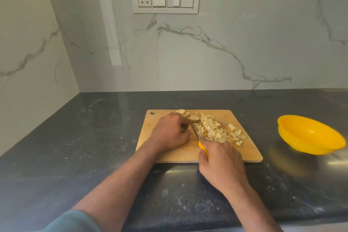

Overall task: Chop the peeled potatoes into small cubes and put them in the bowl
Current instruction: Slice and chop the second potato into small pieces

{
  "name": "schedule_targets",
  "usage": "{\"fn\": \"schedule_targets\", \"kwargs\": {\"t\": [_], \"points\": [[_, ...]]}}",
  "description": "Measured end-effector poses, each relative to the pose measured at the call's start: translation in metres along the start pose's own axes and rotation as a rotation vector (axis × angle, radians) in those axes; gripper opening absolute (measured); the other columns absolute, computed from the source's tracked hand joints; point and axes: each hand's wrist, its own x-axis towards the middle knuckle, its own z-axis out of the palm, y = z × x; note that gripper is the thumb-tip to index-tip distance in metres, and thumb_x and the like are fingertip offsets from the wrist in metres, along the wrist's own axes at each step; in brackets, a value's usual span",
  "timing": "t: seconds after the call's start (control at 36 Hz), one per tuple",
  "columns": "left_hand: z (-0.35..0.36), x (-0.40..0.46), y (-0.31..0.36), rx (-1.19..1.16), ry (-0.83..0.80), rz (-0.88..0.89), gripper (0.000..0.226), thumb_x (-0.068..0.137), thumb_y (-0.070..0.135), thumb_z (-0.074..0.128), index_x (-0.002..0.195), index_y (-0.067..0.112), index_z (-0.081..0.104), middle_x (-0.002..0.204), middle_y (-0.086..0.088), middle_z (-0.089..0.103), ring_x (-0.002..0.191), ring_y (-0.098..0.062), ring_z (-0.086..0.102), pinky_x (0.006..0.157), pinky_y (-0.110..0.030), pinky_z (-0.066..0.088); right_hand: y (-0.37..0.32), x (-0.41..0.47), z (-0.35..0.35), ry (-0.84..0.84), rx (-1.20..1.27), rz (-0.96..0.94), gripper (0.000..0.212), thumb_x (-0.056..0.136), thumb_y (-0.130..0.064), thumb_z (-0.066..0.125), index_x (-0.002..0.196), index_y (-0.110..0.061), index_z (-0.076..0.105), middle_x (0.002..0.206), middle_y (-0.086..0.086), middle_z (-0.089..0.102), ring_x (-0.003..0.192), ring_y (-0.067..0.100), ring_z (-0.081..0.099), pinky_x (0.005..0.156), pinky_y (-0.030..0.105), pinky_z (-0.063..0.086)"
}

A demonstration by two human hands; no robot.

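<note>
My right hand grips the knife, left hand curls over potato on the board; bowl right.

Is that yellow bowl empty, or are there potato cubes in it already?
Empty: the bowl shows only bare yellow inside; the cubes lie on the board.

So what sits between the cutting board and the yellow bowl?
Nothing: the head view shows bare dark countertop between the cutting board and the yellow bowl.
</note>
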Motion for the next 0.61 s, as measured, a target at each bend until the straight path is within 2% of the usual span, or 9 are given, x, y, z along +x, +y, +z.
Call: {"fn": "schedule_targets", "kwargs": {"t": [0.11, 0.28, 0.36, 0.44, 0.47, 0.53, 0.56, 0.61], "points": [[-0.002, -0.001, -0.004, -0.030, -0.021, -0.028, 0.008, 0.080, 0.024, 0.067, 0.084, 0.018, 0.071, 0.083, 0.003, 0.065, 0.081, -0.019, 0.058, 0.073, -0.041, 0.053, -0.002, -0.002, -0.002, -0.011, -0.002, -0.011, 0.046, 0.100, -0.033, 0.045, 0.146, -0.030, 0.049, 0.101, -0.003, 0.073, 0.095, 0.021, 0.064, 0.076, 0.034, 0.049], [-0.007, -0.002, -0.017, -0.130, -0.068, -0.064, 0.010, 0.077, 0.027, 0.064, 0.083, 0.020, 0.070, 0.085, 0.005, 0.067, 0.083, -0.019, 0.061, 0.074, -0.037, 0.054, -0.005, -0.002, -0.003, -0.015, -0.019, -0.045, 0.045, 0.100, -0.032, 0.046, 0.144, -0.032, 0.051, 0.101, -0.004, 0.073, 0.095, 0.018, 0.066, 0.070, 0.031, 0.043], [-0.016, -0.005, -0.025, -0.259, -0.163, -0.081, 0.029, 0.075, 0.038, 0.066, 0.097, 0.021, 0.074, 0.098, 0.007, 0.070, 0.092, -0.013, 0.063, 0.079, -0.025, 0.050, -0.007, -0.002, -0.005, -0.011, -0.025, -0.020, 0.045, 0.100, -0.031, 0.046, 0.144, -0.031, 0.051, 0.100, -0.004, 0.073, 0.095, 0.018, 0.066, 0.072, 0.030, 0.045], [-0.032, -0.009, -0.036, -0.309, -0.298, -0.088, 0.047, 0.074, 0.034, 0.066, 0.121, 0.027, 0.071, 0.125, 0.013, 0.064, 0.112, -0.003, 0.056, 0.082, -0.005, 0.038, -0.007, -0.002, -0.005, 0.002, -0.038, 0.012, 0.044, 0.100, -0.031, 0.048, 0.144, -0.029, 0.052, 0.101, -0.003, 0.073, 0.095, 0.019, 0.066, 0.073, 0.030, 0.048], [-0.038, -0.010, -0.040, -0.311, -0.326, -0.087, 0.051, 0.073, 0.031, 0.065, 0.124, 0.031, 0.070, 0.129, 0.015, 0.061, 0.117, -0.001, 0.053, 0.086, -0.005, 0.036, -0.007, -0.002, -0.005, 0.007, -0.040, 0.022, 0.044, 0.099, -0.031, 0.049, 0.143, -0.029, 0.053, 0.101, -0.002, 0.074, 0.096, 0.020, 0.066, 0.075, 0.031, 0.050], [-0.047, -0.012, -0.048, -0.306, -0.353, -0.087, 0.057, 0.071, 0.028, 0.064, 0.127, 0.037, 0.068, 0.133, 0.017, 0.058, 0.122, -0.001, 0.051, 0.099, -0.016, 0.038, -0.006, -0.002, -0.004, 0.010, -0.035, 0.031, 0.043, 0.099, -0.031, 0.050, 0.141, -0.028, 0.055, 0.102, -0.002, 0.074, 0.097, 0.021, 0.066, 0.078, 0.034, 0.052], [-0.050, -0.012, -0.051, -0.302, -0.366, -0.090, 0.058, 0.071, 0.028, 0.063, 0.128, 0.039, 0.067, 0.133, 0.016, 0.058, 0.122, -0.002, 0.052, 0.103, -0.023, 0.040, -0.006, -0.001, -0.003, 0.010, -0.029, 0.032, 0.043, 0.099, -0.031, 0.050, 0.141, -0.028, 0.055, 0.102, -0.002, 0.074, 0.096, 0.022, 0.067, 0.076, 0.034, 0.051], [-0.054, -0.013, -0.053, -0.297, -0.400, -0.084, 0.058, 0.073, 0.027, 0.062, 0.130, 0.036, 0.067, 0.130, 0.014, 0.058, 0.119, -0.002, 0.053, 0.107, -0.029, 0.041, -0.005, -0.001, -0.002, 0.016, -0.014, 0.030, 0.042, 0.098, -0.031, 0.050, 0.139, -0.028, 0.057, 0.097, -0.001, 0.074, 0.092, 0.022, 0.068, 0.070, 0.034, 0.049]]}}
